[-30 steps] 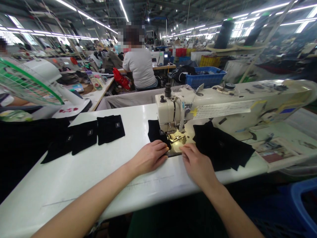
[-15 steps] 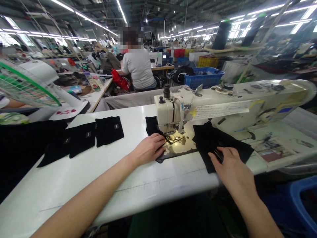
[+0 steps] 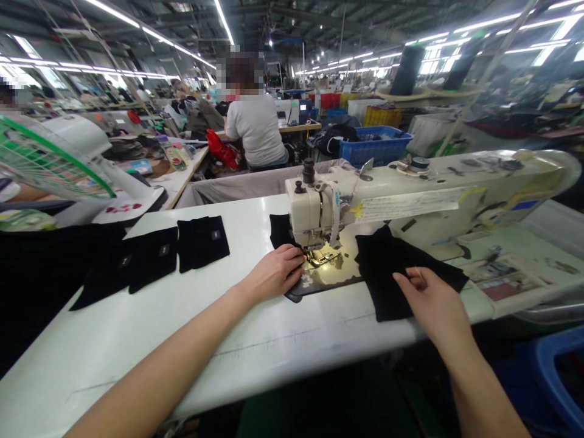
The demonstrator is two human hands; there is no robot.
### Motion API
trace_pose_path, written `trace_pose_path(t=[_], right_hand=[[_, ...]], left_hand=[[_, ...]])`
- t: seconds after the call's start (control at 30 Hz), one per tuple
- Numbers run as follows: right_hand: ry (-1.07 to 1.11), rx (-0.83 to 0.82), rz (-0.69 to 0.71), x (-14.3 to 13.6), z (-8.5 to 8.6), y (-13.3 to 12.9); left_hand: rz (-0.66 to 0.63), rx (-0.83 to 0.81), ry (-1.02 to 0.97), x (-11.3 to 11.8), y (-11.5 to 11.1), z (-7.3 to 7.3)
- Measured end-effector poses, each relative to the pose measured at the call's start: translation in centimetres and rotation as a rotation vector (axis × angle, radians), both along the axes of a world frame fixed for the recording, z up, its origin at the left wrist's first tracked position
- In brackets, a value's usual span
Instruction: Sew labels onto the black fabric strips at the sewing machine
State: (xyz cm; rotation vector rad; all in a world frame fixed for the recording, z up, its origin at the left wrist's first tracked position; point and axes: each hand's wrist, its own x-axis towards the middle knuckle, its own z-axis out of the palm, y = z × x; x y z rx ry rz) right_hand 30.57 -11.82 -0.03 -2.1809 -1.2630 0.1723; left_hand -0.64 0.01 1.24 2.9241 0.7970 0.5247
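Observation:
My left hand [image 3: 279, 271] lies beside the needle area of a cream sewing machine [image 3: 310, 213], its fingers together at the edge of a small black fabric piece [image 3: 280, 230]; the fingertips' hold is hidden. Over the black fabric [image 3: 383, 267] right of the needle plate [image 3: 340, 267], my right hand [image 3: 424, 292] is closed with thumb and fingers bent toward each other; what it pinches is too small to make out. Several black pieces with small labels, one of them a separate piece [image 3: 203, 243], lie on the table's left side.
A white fan with a green rim [image 3: 59, 155] stands at the left. Behind the table [image 3: 228, 316] a person in a grey shirt [image 3: 256, 128] sits near a blue basket [image 3: 374, 145]. A parts tray [image 3: 506, 277] is at the right.
My right hand has shifted slightly right, and its thumb and fingers have come closer together. The dark slim thing seen between them is no longer distinct. My left hand has barely moved.

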Motion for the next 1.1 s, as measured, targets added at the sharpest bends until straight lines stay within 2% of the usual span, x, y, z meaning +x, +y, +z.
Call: trace_pose_path(t=[0.17, 0.3, 0.37, 0.43, 0.53, 0.63, 0.73, 0.8, 0.87, 0.93, 1.0, 1.07, 1.1], right_hand=[[0.222, 0.260, 0.146, -1.0, 0.8, -0.3], [0.408, 0.249, 0.179, -2.1, 1.6, -1.2], [0.506, 0.212, 0.272, -2.5, 2.2, -1.7], [0.565, 0.179, 0.430, -3.0, 2.8, -2.1], [0.425, 0.227, 0.671, -3.8, 3.5, -2.4], [0.063, 0.419, 0.797, -4.8, 3.9, -2.5], [-0.207, 0.565, 0.889, -6.0, 4.4, -2.8], [-0.248, 0.607, 0.959, -7.1, 5.0, -3.3], [-0.172, 0.621, 1.065, -8.1, 5.6, -3.8], [-0.040, 0.595, 1.194, -9.1, 6.0, -4.2], [0.073, 0.568, 1.288, -9.9, 6.0, -4.3], [0.163, 0.563, 1.284, -10.4, 5.4, -4.1], [0.212, 0.560, 1.243, -10.6, 4.9, -4.0]], left_hand=[[-0.001, -0.004, -0.057, -0.2, 0.2, -0.2], [0.024, -0.019, -0.070, -0.4, 0.3, -0.7], [0.035, -0.013, -0.079, -0.4, 0.4, -1.0], [0.043, -0.010, -0.088, -0.6, 0.4, -1.3], [0.077, -0.018, -0.099, -2.0, 0.5, -1.5], [0.182, -0.024, -0.096, -4.4, 0.4, -1.0], [0.350, -0.014, -0.061, -6.0, -0.5, 0.5], [0.414, -0.049, -0.112, -5.7, -1.8, 1.9], [0.362, -0.249, -0.251, -4.4, -3.4, 3.3], [0.192, -0.689, -0.376, -2.4, -4.9, 4.4], [0.009, -1.182, -0.389, -0.6, -5.8, 4.9], [-0.101, -1.496, -0.359, 0.6, -5.8, 4.8], [-0.109, -1.564, -0.371, 0.9, -5.6, 4.5]])
